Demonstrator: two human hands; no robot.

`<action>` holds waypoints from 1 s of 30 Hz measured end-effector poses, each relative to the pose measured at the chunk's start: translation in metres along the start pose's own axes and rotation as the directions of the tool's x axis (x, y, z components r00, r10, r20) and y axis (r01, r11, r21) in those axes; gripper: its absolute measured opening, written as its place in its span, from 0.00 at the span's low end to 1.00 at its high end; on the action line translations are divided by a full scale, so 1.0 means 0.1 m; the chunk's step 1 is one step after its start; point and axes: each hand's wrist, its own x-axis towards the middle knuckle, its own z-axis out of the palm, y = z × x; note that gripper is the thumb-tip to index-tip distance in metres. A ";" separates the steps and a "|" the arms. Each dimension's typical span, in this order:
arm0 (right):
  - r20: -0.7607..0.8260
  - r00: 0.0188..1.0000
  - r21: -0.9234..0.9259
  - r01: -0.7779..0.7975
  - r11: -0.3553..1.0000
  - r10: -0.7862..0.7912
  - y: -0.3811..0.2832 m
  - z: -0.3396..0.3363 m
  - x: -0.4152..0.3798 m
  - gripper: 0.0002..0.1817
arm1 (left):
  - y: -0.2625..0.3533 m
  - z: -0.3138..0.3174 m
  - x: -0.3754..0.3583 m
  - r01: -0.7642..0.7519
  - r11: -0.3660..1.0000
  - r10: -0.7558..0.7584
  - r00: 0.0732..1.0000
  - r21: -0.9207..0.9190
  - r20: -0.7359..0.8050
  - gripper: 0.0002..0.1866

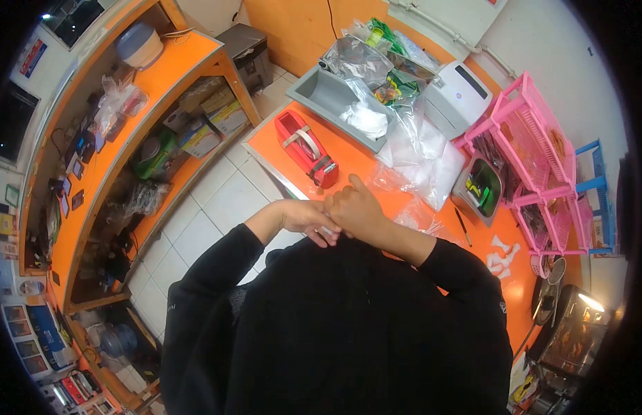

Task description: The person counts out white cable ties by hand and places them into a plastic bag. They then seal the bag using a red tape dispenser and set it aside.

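In front of my chest my two hands meet, at the edge of the orange table (397,181). My left hand (301,217) is turned palm up, its fingers stretched out and partly hidden by the other hand. Against it rests my right hand (355,211), curled into a fist with the thumb raised. A small pale patch shows between them, too small to name; what the fist holds, if anything, is hidden. Just beyond both hands lies a red tape dispenser (287,127) with a pale roll in it, touched by neither hand.
Behind the dispenser sits a grey tray (308,88) holding white material. Clear plastic bags (421,155), a white-and-grey machine (458,97), a metal container (478,190) and pink racks (535,138) crowd the right. Across the tiled floor (227,190) curves an orange shelf counter (186,52).
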 end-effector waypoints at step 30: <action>0.085 0.980 0.712 0.065 0.699 -0.178 0.90 -0.59 0.12 0.20 | -0.29 0.46 0.24 -0.462 0.874 0.459 0.887 -0.147 -0.057 0.14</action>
